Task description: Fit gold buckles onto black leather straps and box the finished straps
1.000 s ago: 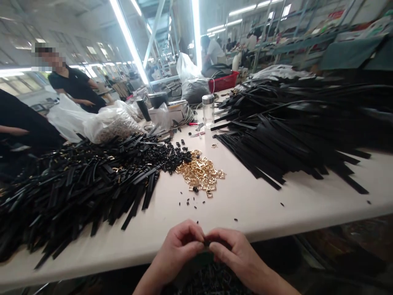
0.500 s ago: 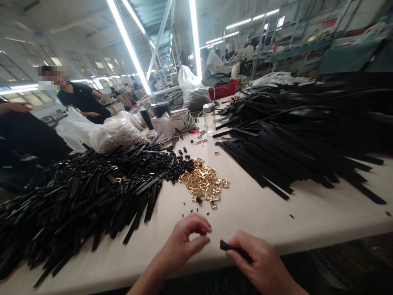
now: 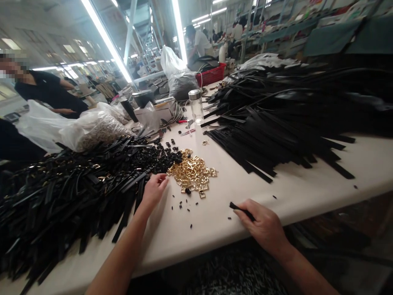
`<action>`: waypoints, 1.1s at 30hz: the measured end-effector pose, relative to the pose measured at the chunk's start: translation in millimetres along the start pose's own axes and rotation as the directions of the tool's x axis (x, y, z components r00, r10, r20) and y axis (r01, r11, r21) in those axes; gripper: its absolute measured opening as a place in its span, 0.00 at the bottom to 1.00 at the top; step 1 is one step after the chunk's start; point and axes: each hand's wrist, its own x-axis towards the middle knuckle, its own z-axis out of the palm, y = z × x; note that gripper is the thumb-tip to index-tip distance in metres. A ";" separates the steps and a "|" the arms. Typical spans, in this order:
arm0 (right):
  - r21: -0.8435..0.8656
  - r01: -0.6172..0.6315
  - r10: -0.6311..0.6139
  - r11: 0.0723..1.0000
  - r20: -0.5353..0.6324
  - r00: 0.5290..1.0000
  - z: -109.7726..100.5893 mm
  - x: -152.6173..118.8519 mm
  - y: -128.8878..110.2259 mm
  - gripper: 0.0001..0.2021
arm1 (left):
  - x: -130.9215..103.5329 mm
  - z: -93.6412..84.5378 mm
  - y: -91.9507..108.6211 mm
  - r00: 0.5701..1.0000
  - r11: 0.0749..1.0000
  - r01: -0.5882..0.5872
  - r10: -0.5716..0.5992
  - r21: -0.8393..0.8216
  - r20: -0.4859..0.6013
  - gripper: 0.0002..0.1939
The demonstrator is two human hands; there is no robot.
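A black strap (image 3: 241,209) is pinched in the right hand (image 3: 264,225), its end poking out to the left past thumb and fingers, over the table (image 3: 224,186). The step in hand looks to me like getting a small part with one hand while the other holds the strap ready. The left hand (image 3: 155,189) is at the edge of the gold buckles (image 3: 193,171), which lie just right of its fingertips; small black pieces (image 3: 161,157) lie just beyond it. Its fingers are curled, and I can't tell whether they grip anything. A pick there calls for a fine pinch, parting one piece from the heap. Loose black bits (image 3: 190,226) are scattered between the hands. A heap of straps (image 3: 76,205) spreads left of the left hand, and a strap bundle (image 3: 264,143) lies beyond the right.
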 end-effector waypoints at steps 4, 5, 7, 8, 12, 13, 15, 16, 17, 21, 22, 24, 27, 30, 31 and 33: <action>0.005 -0.019 0.019 1.000 0.032 0.999 -1.4 0.0 -2.6 0.10 | 13.6 21.4 4.7 0.995 0.998 -0.062 0.062 0.004 -0.083 0.17; 0.008 -0.028 0.027 1.000 0.042 0.999 -2.2 0.1 -3.3 0.10 | 16.8 26.3 7.0 0.993 0.997 -0.078 0.077 -0.004 -0.089 0.18; 0.015 -0.048 0.047 0.999 0.056 0.997 -3.4 0.2 -4.6 0.11 | 22.0 36.1 13.4 0.992 0.996 -0.081 0.078 -0.031 -0.099 0.18; 0.019 -0.057 0.055 0.998 0.057 0.997 -3.8 0.1 -5.0 0.12 | 23.7 41.1 17.4 0.992 0.996 -0.075 0.070 -0.047 -0.106 0.18; 0.032 -0.066 0.065 0.997 0.051 0.997 -3.2 -0.7 -4.6 0.13 | 24.7 61.5 37.6 0.989 0.989 -0.100 0.087 -0.113 -0.118 0.17; 0.032 -0.064 0.062 0.997 0.049 0.997 -2.7 -1.1 -4.1 0.12 | 24.0 66.1 43.1 0.988 0.985 -0.116 0.102 -0.128 -0.113 0.17; 0.026 -0.061 0.059 0.998 0.045 0.997 -1.6 -1.8 -3.1 0.12 | 22.5 74.4 53.9 0.988 0.979 -0.136 0.122 -0.153 -0.093 0.17; 0.022 -0.060 0.059 0.998 0.045 0.997 -1.1 -2.2 -2.7 0.11 | 21.9 78.0 58.9 0.988 0.977 -0.143 0.131 -0.159 -0.081 0.17; 0.018 -0.060 0.059 0.998 0.045 0.997 -0.7 -2.5 -2.3 0.11 | 21.5 81.3 63.7 0.988 0.975 -0.150 0.140 -0.163 -0.068 0.16; 0.022 -0.053 0.052 0.998 0.048 0.997 0.1 -3.2 -1.5 0.12 | 20.4 92.7 80.5 0.983 0.967 -0.182 0.177 -0.180 -0.044 0.16; 0.021 -0.051 0.050 0.998 0.048 0.998 0.1 -3.2 -1.3 0.12 | 19.9 95.6 84.5 0.981 0.962 -0.191 0.187 -0.194 -0.042 0.15; 0.015 -0.051 0.050 0.999 0.047 0.998 0.1 -3.1 -0.8 0.13 | 18.7 101.2 92.1 0.976 0.950 -0.215 0.214 -0.228 -0.029 0.15; 0.009 -0.048 0.048 0.999 0.045 0.998 -0.1 -2.4 -0.1 0.13 | 16.1 106.2 101.7 0.967 0.931 -0.241 0.253 -0.273 0.010 0.14; 0.017 -0.033 0.032 0.999 0.039 0.999 0.0 -2.4 0.7 0.12 | 14.0 97.7 103.0 0.959 0.916 -0.262 0.283 -0.304 0.024 0.15; 0.018 -0.032 0.031 0.999 0.037 0.999 0.2 -2.6 1.0 0.12 | 13.8 90.4 100.0 0.954 0.916 -0.284 0.300 -0.283 0.011 0.14; 0.020 -0.034 0.033 0.999 0.034 0.999 0.9 -3.2 2.0 0.12 | 14.4 69.3 87.0 0.947 0.936 -0.320 0.318 -0.147 -0.042 0.10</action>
